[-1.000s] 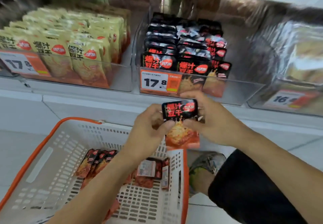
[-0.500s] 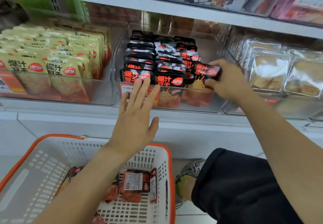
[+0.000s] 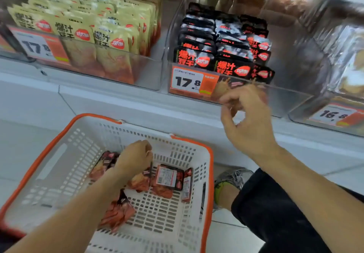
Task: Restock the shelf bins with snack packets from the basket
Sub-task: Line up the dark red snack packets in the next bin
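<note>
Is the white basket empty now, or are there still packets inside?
Not empty. Several red-and-black packets still lie on the bottom of the basket, and the left hand reaches down among them.

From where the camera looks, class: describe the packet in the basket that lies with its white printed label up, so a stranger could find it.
Start at the white basket with the orange rim. Near its right wall, just right of the left hand, lies the label-up packet. Only this one shows a white printed panel; the others show dark or red-orange fronts.

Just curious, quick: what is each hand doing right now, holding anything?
Left hand: down in the basket, fingers curled onto the snack packets; a firm hold cannot be told.
Right hand: empty, fingers loosely curled.
</note>
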`<state>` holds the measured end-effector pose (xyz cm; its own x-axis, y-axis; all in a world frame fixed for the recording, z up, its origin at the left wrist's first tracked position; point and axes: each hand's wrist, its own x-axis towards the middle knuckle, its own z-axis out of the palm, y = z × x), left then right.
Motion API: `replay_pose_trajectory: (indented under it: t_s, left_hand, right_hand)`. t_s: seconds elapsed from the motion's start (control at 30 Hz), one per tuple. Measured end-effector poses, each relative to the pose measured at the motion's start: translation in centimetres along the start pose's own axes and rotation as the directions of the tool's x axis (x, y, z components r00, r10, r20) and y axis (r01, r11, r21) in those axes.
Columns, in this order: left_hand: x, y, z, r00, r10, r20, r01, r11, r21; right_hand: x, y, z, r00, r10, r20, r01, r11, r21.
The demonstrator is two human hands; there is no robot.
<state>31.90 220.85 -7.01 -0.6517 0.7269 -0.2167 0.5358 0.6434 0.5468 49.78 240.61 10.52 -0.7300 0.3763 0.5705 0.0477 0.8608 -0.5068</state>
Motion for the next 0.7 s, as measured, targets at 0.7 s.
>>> replay_pose_trajectory:
  t_s: [0.7]
  left_hand:
    - [-6.5, -16.1, 6.9, 0.782, -0.452, 0.429, 0.389, 0.892, 0.23]
  right_hand:
    - [-19.6, -1.8, 30.8, -0.031, 0.655, 0.755, -0.838, 0.395, -0.377]
